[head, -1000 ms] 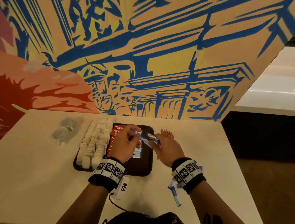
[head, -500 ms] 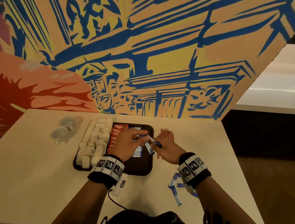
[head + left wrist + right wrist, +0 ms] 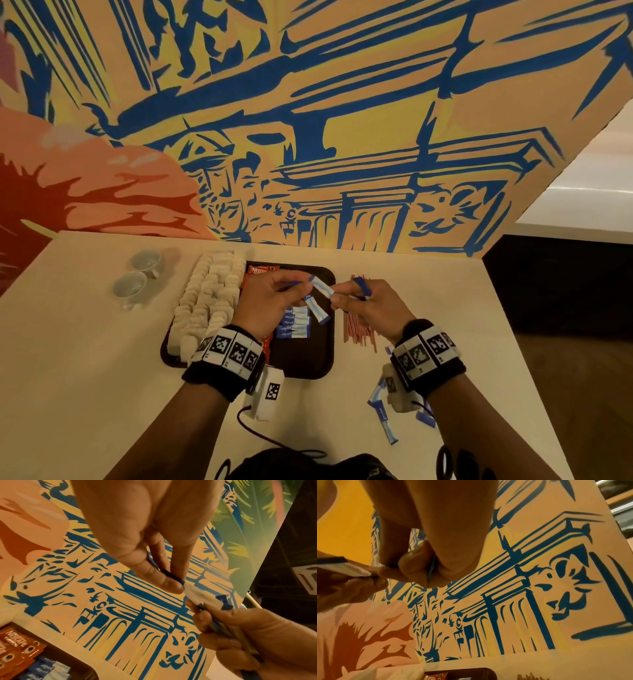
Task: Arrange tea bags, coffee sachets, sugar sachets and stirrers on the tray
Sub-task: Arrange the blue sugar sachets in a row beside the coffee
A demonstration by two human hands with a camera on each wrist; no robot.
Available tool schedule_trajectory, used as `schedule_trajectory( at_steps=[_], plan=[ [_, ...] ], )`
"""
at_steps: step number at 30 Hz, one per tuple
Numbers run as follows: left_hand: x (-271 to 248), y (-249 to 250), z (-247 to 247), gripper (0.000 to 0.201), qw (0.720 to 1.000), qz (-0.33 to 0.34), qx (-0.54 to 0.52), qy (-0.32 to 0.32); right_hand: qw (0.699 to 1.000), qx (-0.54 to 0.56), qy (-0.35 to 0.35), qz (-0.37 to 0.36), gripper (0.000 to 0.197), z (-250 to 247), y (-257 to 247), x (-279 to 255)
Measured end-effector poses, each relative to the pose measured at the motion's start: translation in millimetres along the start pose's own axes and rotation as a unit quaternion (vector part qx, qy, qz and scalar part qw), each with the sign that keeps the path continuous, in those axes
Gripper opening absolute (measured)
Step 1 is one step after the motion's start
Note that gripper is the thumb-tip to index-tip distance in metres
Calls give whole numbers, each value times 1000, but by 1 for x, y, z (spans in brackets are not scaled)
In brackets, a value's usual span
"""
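Note:
Above the black tray (image 3: 301, 363), my left hand (image 3: 301, 289) pinches one end of a blue-and-white sugar sachet (image 3: 322, 287) between thumb and finger. My right hand (image 3: 342, 298) holds its other end and grips a small bunch of sugar sachets (image 3: 361, 286). The left wrist view shows the pinch on the sachet (image 3: 195, 593). Another sachet (image 3: 317, 310) lies slanted just below the hands. On the tray are white tea bags (image 3: 205, 301), red coffee sachets (image 3: 260, 270) and a row of sugar sachets (image 3: 294, 325). Red stirrers (image 3: 356, 329) lie on the table, right of the tray.
Two small grey cups (image 3: 130, 284) stand at the table's left, beyond the tea bags. Loose sugar sachets (image 3: 383, 414) lie on the table near my right wrist. A painted wall runs along the table's far edge. The table ends at the right.
Both hands have risen a little over the tray. The right hand came back from the table's right side, and the two hands now share one sachet between them.

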State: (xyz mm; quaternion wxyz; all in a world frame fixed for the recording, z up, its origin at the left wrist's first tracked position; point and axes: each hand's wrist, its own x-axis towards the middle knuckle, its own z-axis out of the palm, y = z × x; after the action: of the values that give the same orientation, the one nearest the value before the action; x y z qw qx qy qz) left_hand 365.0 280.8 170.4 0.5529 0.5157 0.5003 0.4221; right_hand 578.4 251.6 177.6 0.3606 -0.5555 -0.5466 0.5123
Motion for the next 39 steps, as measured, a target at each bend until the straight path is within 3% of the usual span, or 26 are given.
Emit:
schedule_trajectory(
  at_steps=[4, 12, 14, 16, 18, 20, 22, 25, 28, 32, 34, 36, 39],
  plan=[
    [5, 3, -15, 9, 1000, -1, -1, 16, 999, -30, 28, -13, 11, 0, 6, 7],
    [6, 7, -18, 25, 998, -8, 24, -50, 991, -112, 69, -23, 15, 20, 13, 23],
    [8, 4, -17, 25, 999, 17, 35, -30, 991, -99, 87, -33, 14, 24, 11, 25],
    [10, 1, -17, 17, 993, 77, 87, 16, 984, -93, 150, -26, 17, 25, 9, 29],
    [9, -2, -15, 15, 967, 165, 187, 58, 980, -80, 179, 28, 41, 24, 3, 32],
    [7, -7, -12, 22, 922, 257, 281, 69, 988, -30, 130, 83, 55, 24, -6, 32],
    [6, -15, -10, 28, 883, 332, 329, 40, 992, 26, 84, 95, 51, 26, -12, 31],
    [4, -25, -8, 32, 855, 379, 354, 3, 991, 70, 71, 84, 34, 28, -8, 33],
    [3, -30, -12, 28, 879, 334, 340, -8, 992, 78, 73, 68, 23, 27, -5, 33],
    [-2, -26, -20, 31, 977, 91, 183, 53, 997, 29, 60, 44, 19, 19, -4, 27],
    [-3, -26, -23, 23, 989, 38, 119, 75, 997, 45, 34, 50, 22, 17, -3, 24],
    [-1, -27, -26, 15, 994, 23, 70, 76, 988, 138, 0, 65, 26, 17, -1, 20],
    [-2, -26, -28, 10, 997, 12, 28, 70, 930, 339, -56, 133, 37, 20, 0, 17]
  ],
)
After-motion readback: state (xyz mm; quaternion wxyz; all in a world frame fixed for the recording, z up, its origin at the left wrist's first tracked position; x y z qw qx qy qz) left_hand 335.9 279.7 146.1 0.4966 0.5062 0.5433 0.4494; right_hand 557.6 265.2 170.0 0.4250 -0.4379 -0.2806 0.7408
